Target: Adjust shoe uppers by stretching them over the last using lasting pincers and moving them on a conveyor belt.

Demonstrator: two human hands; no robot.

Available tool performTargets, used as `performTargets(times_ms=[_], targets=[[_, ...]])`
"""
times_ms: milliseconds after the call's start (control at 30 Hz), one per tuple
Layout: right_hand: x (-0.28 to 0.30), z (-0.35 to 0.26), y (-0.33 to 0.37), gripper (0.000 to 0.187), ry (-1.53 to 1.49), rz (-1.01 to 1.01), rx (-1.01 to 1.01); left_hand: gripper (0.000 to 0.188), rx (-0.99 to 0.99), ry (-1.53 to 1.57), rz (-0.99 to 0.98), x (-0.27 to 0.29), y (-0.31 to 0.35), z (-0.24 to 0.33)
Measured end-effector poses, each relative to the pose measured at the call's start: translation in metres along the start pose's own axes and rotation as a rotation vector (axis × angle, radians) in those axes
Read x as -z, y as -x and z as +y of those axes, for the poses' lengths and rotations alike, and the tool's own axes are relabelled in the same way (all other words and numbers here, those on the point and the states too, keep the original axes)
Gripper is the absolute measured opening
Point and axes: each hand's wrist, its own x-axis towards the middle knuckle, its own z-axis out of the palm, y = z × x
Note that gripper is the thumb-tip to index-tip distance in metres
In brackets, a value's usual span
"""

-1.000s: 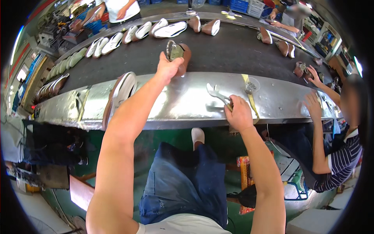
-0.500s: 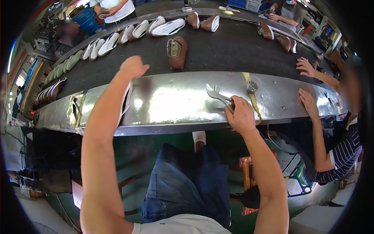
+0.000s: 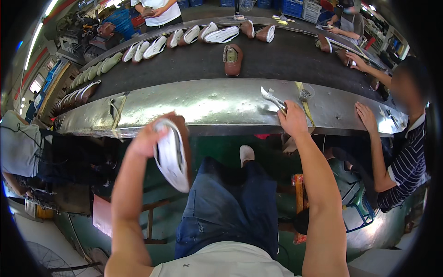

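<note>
A: Held items, with location?
B: Left hand (image 3: 148,140): fingers closed on one brown-and-white shoe upper (image 3: 173,157), slightly blurred, at the ledge's near edge. Right hand (image 3: 294,121): wrapped tightly round the handles of metal pincers (image 3: 271,96), head over the ledge.
A: Items around, and obstructions?
B: Clear cup (image 3: 305,93) of small metal bits, just beyond the right hand, beside a yellow strip (image 3: 308,111). One brown shoe (image 3: 235,64) on the belt, ahead, between the hands. Brown-and-white uppers (image 3: 155,48) lined along the far side; green pieces (image 3: 94,71) further left. Co-worker's hand (image 3: 366,116) on the ledge, right.
A: Surface and room?
B: Shiny, dented metal ledge (image 3: 194,104); dark belt (image 3: 184,62) behind. Green floor (image 3: 217,147), blue crates (image 3: 292,7) beyond, fan (image 3: 53,261) lower left.
</note>
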Motion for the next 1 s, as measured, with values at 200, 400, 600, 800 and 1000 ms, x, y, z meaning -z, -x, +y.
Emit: performTargets(times_ms=[200, 400, 600, 800, 1000], targets=[[0.015, -0.032, 0.011, 0.035, -0.023, -0.197, -0.190, 0.079, 0.063, 0.133, 0.099, -0.084, 0.110, -0.152], [0.079, -0.137, 0.175, 0.028, -1.017, -0.795, -0.480, 0.054, 0.083, -0.132, 0.147, -0.099, 0.121, -0.176], [0.074, -0.178, 0.270, 0.033, -1.120, -1.106, -0.412, 0.053, 0.028, -0.073, 0.014, -0.097, 0.121, -0.196], [0.071, -0.184, 0.244, 0.032, -1.341, -1.237, -0.649, 0.055, -0.173, -0.427, -0.024, -0.096, 0.119, -0.200], [0.056, -0.181, 0.228, 0.025, -1.148, -1.368, -0.601, 0.050, -0.111, -0.432, -0.021, -0.095, 0.125, -0.190]])
